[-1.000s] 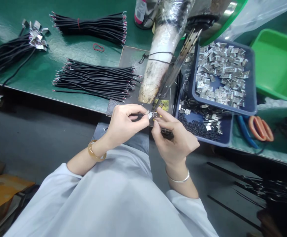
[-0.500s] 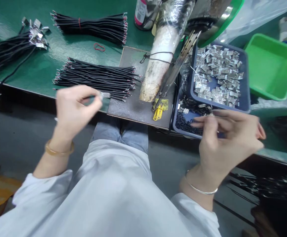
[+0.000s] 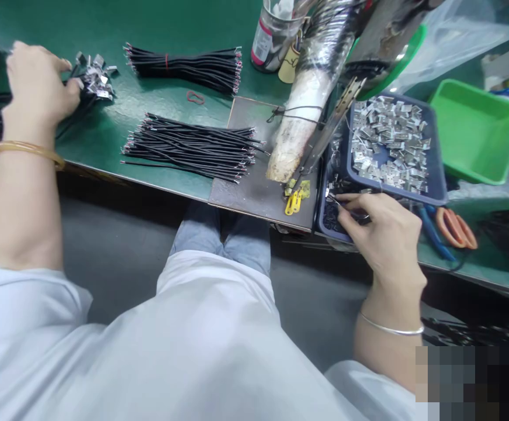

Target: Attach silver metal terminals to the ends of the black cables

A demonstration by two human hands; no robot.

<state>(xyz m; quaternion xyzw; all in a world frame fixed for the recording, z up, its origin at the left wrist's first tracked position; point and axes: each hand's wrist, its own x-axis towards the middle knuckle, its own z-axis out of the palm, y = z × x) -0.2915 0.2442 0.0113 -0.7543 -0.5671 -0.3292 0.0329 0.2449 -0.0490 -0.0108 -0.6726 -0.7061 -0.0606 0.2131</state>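
My left hand (image 3: pixel 39 82) is stretched far to the left on the green bench, fingers curled over a heap of black wires with metal clips (image 3: pixel 94 79) on their ends. My right hand (image 3: pixel 381 231) rests at the front of a dark blue tray (image 3: pixel 324 219), fingers pinched down among small black and metal parts (image 3: pixel 337 204); what they pinch is too small to make out. A loose bundle of black wires (image 3: pixel 193 146) lies between the two hands. A wrapped machine arm (image 3: pixel 300 126) comes down onto a dark plate (image 3: pixel 254 187) at the middle.
An upper blue tray of silver metal clips (image 3: pixel 390 143) sits right of the machine. A green bin (image 3: pixel 477 131) stands far right, orange-handled scissors (image 3: pixel 456 225) beside my right hand. A tied wire bundle (image 3: pixel 188 61), a red rubber band (image 3: pixel 196 97) and a jar (image 3: pixel 272 35) lie behind.
My left hand has swung from the middle out to the far-left clip-ended wires. My right hand has gone from the machine tip to the blue tray and settled among the small parts.
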